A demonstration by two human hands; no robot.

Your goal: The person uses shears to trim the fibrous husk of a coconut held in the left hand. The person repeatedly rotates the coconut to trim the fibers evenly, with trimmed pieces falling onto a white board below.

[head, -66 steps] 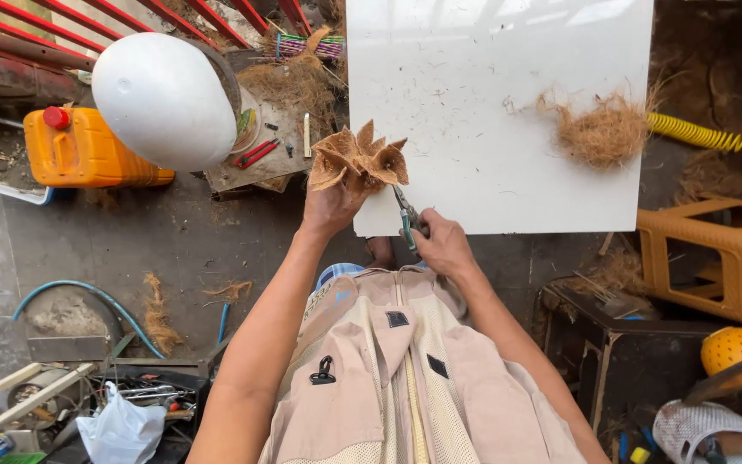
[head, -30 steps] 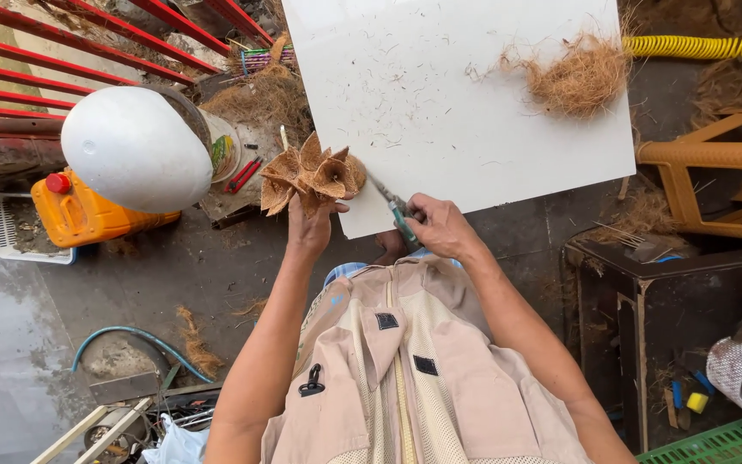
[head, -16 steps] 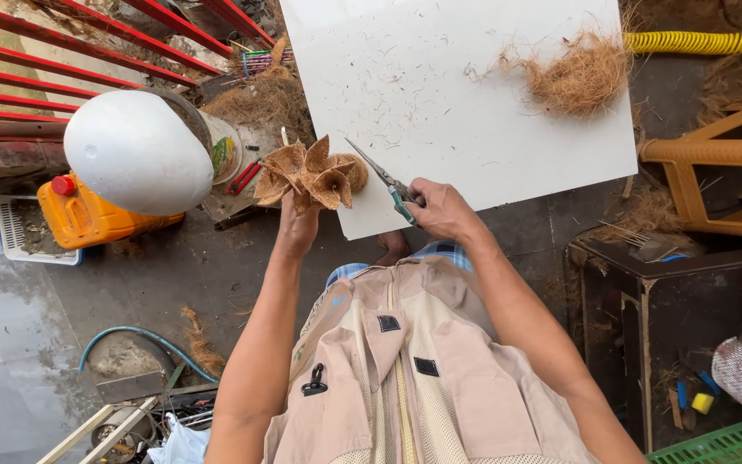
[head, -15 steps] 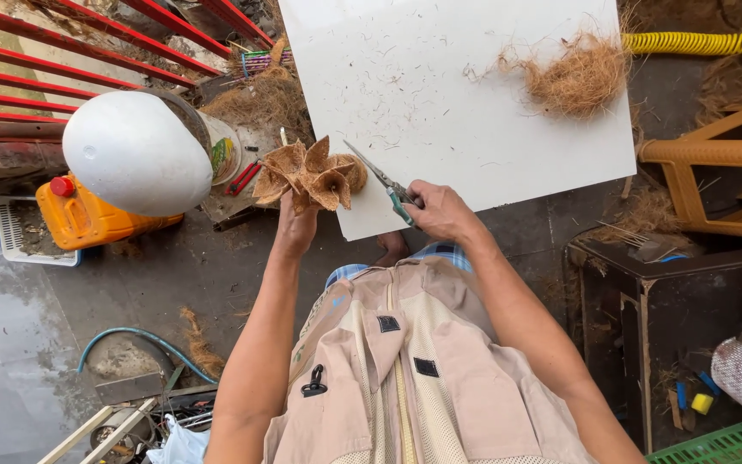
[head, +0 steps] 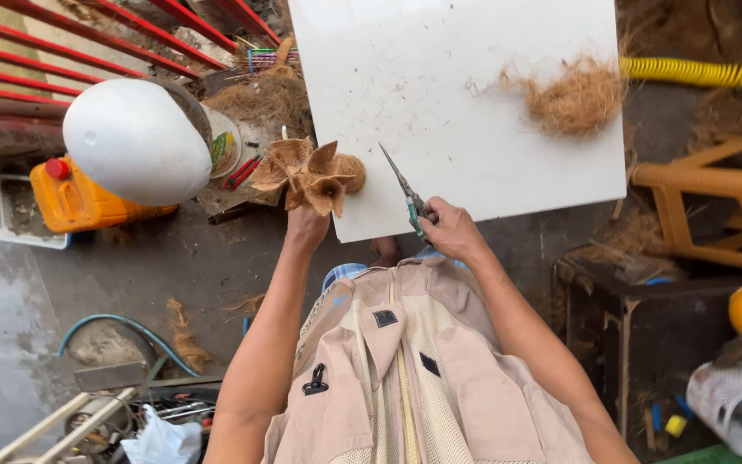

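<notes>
1. Centre-left of the frame: the left hand (head: 306,230) grips a brown, petal-shaped coconut-husk flower (head: 309,174) at the white table (head: 474,112) edge.
2. Centre: the right hand (head: 450,230) is closed around green-handled scissors (head: 409,194), blades pointing up-left.
3. Upper right: a loose brown fibre clump (head: 570,96) lies on the table.

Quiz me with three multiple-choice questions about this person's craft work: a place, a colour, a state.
1. Where does the loose clump of brown fibre lie?
A. on the white board
B. on the orange stool
C. in the left hand

2. What colour is the plastic jug beside the white dome?
A. green
B. orange
C. blue

3. What does the right hand grip?
A. nothing
B. a hammer
C. green-handled scissors

A: the clump rests on the board's far right.
B: orange with a red cap.
C: blades point up from its fingers.
</notes>
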